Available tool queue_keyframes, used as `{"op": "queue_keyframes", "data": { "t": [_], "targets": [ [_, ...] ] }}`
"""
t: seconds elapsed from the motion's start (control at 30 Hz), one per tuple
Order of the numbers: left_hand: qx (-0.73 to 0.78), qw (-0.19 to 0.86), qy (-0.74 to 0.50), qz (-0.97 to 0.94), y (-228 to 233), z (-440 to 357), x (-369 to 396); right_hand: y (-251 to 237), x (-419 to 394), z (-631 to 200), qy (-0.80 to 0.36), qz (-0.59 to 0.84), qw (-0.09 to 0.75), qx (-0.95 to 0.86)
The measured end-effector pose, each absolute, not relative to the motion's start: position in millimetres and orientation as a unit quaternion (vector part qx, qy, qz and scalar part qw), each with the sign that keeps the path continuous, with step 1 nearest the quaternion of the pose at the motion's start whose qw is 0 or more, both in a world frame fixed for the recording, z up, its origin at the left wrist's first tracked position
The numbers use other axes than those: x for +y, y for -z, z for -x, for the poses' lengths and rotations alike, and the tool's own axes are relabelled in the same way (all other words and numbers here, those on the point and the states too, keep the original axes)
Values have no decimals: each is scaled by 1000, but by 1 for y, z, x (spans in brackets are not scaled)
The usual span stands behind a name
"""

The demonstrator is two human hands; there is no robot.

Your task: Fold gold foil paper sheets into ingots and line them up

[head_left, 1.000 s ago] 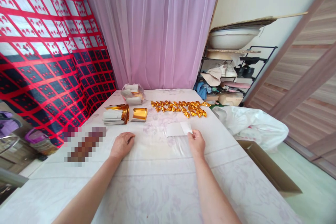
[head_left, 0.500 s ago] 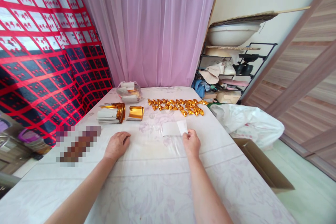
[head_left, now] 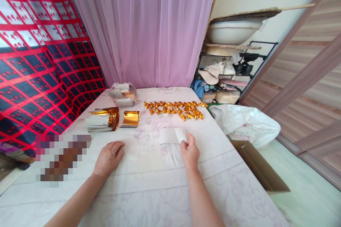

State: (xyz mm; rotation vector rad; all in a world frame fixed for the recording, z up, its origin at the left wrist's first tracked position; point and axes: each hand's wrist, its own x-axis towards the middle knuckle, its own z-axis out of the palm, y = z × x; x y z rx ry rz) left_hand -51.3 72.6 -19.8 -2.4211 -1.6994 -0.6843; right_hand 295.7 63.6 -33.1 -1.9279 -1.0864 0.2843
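Note:
Pale side up, a small rectangular sheet of paper [head_left: 172,136] lies on the cloth, a crease or overlap near its right end. My right hand [head_left: 190,151] has that right end between thumb and index finger, the finger slightly raised. Resting on the tablecloth to the left, my left hand [head_left: 108,156] is open and holds nothing, its thumb apart from the fingers. Beyond it are a thick stack of gold-and-white foil sheets [head_left: 100,120] and a smaller curled gold foil stack [head_left: 130,118]. Several folded gold foil pieces [head_left: 173,107] form rows farther back.
A clear bag [head_left: 123,95] with more sheets stands at the table's back left. A blurred patch [head_left: 64,158] covers something at the left. Past the right edge are a cardboard box [head_left: 259,166], a white plastic bag [head_left: 247,122] and a shoe rack [head_left: 226,74].
The view has shifted a little, so the table's things sit further left. My right index finger has lifted and straightened at the paper's end. My left hand still rests on the cloth.

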Motion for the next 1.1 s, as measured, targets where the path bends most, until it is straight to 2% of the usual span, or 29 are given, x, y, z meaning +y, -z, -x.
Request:
{"op": "queue_keyframes", "data": {
  "t": [0.5,0.67,1.1],
  "targets": [
    [-556,18,240,796,22,52,75,43,66,-299,-70,718,461,-517],
    [-570,37,229,788,28,51,74,42,64,-299,-72,708,471,-521],
    [-597,17,217,772,29,57,76,36,64,-302,-156,648,562,-490]
  ]
}}
